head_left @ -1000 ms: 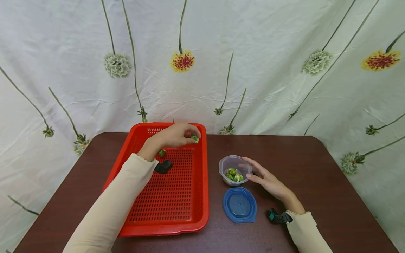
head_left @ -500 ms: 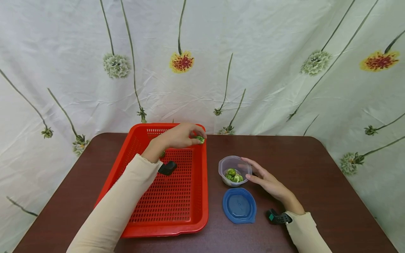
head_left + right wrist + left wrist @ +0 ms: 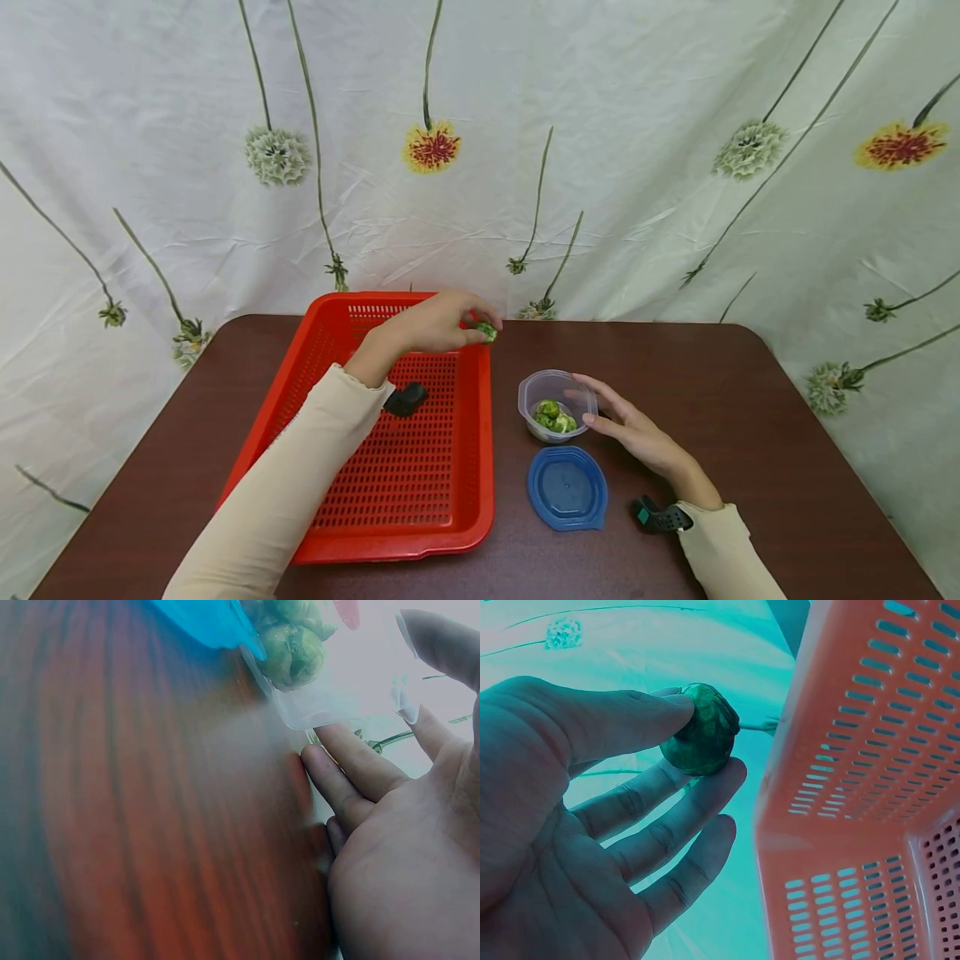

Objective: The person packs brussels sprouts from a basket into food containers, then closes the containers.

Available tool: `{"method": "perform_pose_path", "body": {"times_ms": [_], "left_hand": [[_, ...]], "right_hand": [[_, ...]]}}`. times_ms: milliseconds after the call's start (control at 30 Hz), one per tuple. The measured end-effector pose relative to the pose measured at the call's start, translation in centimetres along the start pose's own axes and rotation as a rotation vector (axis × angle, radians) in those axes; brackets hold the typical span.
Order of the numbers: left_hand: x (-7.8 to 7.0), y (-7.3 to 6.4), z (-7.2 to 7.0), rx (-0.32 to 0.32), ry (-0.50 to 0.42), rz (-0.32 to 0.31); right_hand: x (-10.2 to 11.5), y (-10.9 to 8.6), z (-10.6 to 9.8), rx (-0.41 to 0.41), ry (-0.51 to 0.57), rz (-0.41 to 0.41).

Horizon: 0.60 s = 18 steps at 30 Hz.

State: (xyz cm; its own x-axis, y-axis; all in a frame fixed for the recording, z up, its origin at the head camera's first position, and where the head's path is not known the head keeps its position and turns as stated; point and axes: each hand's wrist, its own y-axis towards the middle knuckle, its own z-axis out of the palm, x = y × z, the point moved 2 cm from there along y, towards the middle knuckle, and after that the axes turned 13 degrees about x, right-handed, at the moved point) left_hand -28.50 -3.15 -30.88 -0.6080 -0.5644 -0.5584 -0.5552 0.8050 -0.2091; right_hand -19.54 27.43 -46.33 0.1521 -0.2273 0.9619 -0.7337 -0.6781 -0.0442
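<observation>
My left hand (image 3: pixel 442 323) pinches a Brussels sprout (image 3: pixel 703 731) between thumb and fingertips, over the right rim of the red basket (image 3: pixel 491 467) near its far corner. In the left wrist view the other fingers spread loosely below the sprout, with the basket's slotted wall to the right. My right hand (image 3: pixel 633 429) holds a clear plastic container (image 3: pixel 531 392) by its right side, the thumb at the near rim and the fingers round the far side. Several Brussels sprouts (image 3: pixel 553 417) lie inside it. The right wrist view shows the fingertips by its translucent wall.
A blue lid (image 3: pixel 567 489) lies on the dark brown table (image 3: pixel 720 383), just in front of the container. The basket stands to the left of both. Behind the table hangs a white flower-print cloth (image 3: pixel 637 167). Each wrist wears a black strapped device.
My left hand has moved rightward with the Brussels sprout, from inside the basket to over its right rim. A sprout seen earlier in the basket is now hidden. The right hand stays put.
</observation>
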Motion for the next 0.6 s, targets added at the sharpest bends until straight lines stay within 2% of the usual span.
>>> {"method": "perform_pose_path", "body": {"times_ms": [300, 600], "left_hand": [[-1.0, 1.0, 0.1, 0.020, 0.014, 0.030], [-1.5, 2.1, 0.8, 0.043, -0.009, 0.059]], "right_hand": [[0.0, 0.0, 0.0, 0.000, 0.007, 0.003], [-0.1, 0.1, -0.1, 0.004, 0.005, 0.001]]}}
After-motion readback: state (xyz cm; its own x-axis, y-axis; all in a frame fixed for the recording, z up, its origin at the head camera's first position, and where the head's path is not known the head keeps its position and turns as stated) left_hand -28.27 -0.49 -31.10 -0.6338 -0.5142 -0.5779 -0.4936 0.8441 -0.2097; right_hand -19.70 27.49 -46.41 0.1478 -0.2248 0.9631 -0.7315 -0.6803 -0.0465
